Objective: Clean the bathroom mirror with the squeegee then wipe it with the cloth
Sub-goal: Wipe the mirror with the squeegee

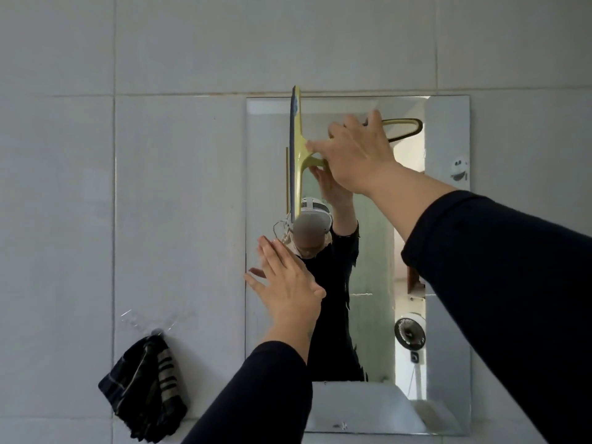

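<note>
Up at 12 o'clock on the mirror (358,315), right hand (355,155) grips the squeegee (296,149), blade vertical; left hand (285,283), flat and empty, could smudge the glass; cloth (144,389) hangs at 8 o'clock.
</note>
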The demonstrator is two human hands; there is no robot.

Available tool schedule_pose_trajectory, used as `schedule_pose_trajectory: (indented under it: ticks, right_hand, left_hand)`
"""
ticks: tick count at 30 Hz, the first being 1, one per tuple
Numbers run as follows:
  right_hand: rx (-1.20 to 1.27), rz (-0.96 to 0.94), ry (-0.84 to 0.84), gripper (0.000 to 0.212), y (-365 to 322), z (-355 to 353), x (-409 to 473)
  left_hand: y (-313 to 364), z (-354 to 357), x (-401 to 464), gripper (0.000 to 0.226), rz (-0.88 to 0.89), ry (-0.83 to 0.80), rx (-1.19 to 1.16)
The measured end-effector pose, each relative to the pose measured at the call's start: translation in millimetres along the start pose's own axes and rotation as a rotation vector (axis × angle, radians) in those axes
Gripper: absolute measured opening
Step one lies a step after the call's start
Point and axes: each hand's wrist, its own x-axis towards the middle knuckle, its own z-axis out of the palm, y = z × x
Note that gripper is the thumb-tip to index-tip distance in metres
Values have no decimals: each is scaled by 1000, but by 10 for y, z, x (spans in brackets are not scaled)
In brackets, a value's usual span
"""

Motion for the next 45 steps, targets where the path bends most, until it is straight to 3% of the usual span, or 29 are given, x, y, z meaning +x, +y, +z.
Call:
schedule_pose_trajectory:
  ticks: [4,10,15,19,45]
  right_hand:
    - [73,51,-51,41,52,64,-51]
    - [60,81,-112,41,161,60,-149]
    - [27,79,-148,43,304,67,-220]
    - [-28,107,-191,45,546,89,-353]
    - [21,313,-195,52,1296,217,-758]
  left_hand:
    - [5,29,22,123,-5,-1,-13]
    - [40,-2,-26,106,-5,19,-9]
    - [175,10,-176,120,71,-33,12]
    - [269,73,-231,115,90,-48,-10]
    - [325,216,-165,120,67,-51,8]
